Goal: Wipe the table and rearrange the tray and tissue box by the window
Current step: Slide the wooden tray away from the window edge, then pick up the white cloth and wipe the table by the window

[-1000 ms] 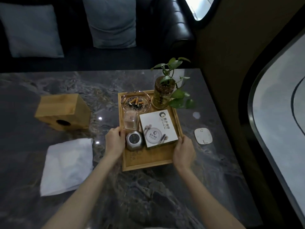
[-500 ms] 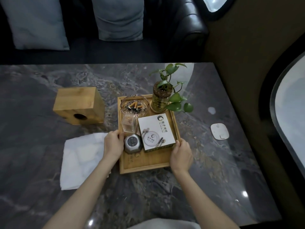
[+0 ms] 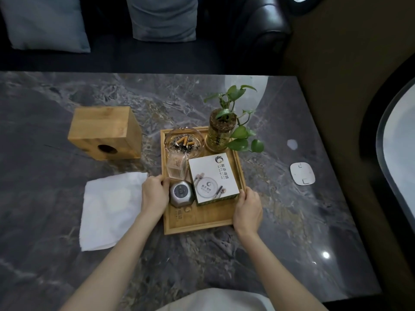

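A wooden tray [image 3: 202,221] lies in the middle of the dark marble table [image 3: 292,232]. My left hand [image 3: 155,194] grips its left rim and my right hand [image 3: 248,209] grips its right rim. On the tray stand a glass ashtray with cigarette butts [image 3: 185,142], a clear toothpick holder [image 3: 176,168], a small metal pot [image 3: 181,193], a white printed box [image 3: 213,179] and a potted green plant [image 3: 221,131]. A wooden tissue box [image 3: 105,132] stands to the tray's left. A white cloth [image 3: 110,209] lies flat beside my left hand.
A small white square pad [image 3: 302,173] lies on the table right of the tray, toward the curved window [image 3: 397,167]. A dark sofa with grey cushions [image 3: 161,17] runs along the table's far edge. The brown wall borders the table's right side.
Both hands have kept their grip on the tray's rims. The tray has shifted left on the table, away from the white pad and close up against the white cloth.
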Demonstrator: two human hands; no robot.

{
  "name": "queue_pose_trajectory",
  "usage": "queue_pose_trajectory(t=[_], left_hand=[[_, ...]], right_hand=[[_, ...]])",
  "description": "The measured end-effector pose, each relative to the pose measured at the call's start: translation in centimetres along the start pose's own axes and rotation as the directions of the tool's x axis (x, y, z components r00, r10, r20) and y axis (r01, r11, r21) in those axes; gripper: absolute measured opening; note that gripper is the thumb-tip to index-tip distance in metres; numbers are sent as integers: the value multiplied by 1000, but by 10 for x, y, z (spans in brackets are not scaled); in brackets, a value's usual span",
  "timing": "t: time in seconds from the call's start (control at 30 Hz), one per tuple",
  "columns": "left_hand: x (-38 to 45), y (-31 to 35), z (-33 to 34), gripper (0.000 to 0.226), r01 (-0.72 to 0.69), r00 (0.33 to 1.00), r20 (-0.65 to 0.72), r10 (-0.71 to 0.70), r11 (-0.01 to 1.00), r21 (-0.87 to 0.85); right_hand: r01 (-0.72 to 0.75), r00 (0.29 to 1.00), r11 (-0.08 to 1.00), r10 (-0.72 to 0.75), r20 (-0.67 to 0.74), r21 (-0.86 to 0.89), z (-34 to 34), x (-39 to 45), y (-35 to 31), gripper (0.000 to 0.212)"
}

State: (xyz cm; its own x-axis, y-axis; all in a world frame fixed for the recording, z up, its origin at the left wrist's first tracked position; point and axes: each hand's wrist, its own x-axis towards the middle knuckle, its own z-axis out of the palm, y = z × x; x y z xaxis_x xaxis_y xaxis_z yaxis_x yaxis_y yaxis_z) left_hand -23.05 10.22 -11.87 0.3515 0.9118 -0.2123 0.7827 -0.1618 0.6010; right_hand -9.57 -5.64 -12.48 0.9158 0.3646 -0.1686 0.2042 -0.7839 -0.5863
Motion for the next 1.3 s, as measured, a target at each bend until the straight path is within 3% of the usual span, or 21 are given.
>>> queue_pose_trajectory(t=[0.17, 0.37, 0.67, 0.83, 0.9, 0.97, 1.13, 1.3], left_hand=[[-2, 4, -6, 32, -36, 999, -20, 39, 990, 134], [-1, 11, -7, 31, 37, 999, -43, -23, 938, 345], [-7, 11, -6, 29, 29, 998, -54, -17, 972, 235], [-8, 8, -10, 33, 26, 1000, -17, -24, 982, 187], [-12, 7, -13, 34, 40, 999, -11, -39, 980, 197], [-18, 4, -18, 34, 58, 998, -19, -55, 978, 200], [-37, -4, -44, 38, 94, 990, -108, -85, 992, 88], [-61, -19, -71, 31, 141, 962, -233, -141, 990, -19]], right_hand=[[43, 999, 998, -42, -11, 51, -2, 2, 3, 23], [45, 999, 995, -46, 5, 93, -2, 4, 6, 23], [64, 995, 997, -66, 75, 40, -5, 8, 8, 24], [166, 958, 968, -113, 262, -189, -27, 29, 2, 27], [236, 955, 934, -172, 241, -268, -39, 32, -9, 30], [291, 949, 927, -249, 193, -238, -52, 29, -23, 31], [473, 874, 867, -439, 209, -157, -67, 13, -74, 32], [674, 705, 739, -645, 296, 7, -53, -14, -129, 26]])
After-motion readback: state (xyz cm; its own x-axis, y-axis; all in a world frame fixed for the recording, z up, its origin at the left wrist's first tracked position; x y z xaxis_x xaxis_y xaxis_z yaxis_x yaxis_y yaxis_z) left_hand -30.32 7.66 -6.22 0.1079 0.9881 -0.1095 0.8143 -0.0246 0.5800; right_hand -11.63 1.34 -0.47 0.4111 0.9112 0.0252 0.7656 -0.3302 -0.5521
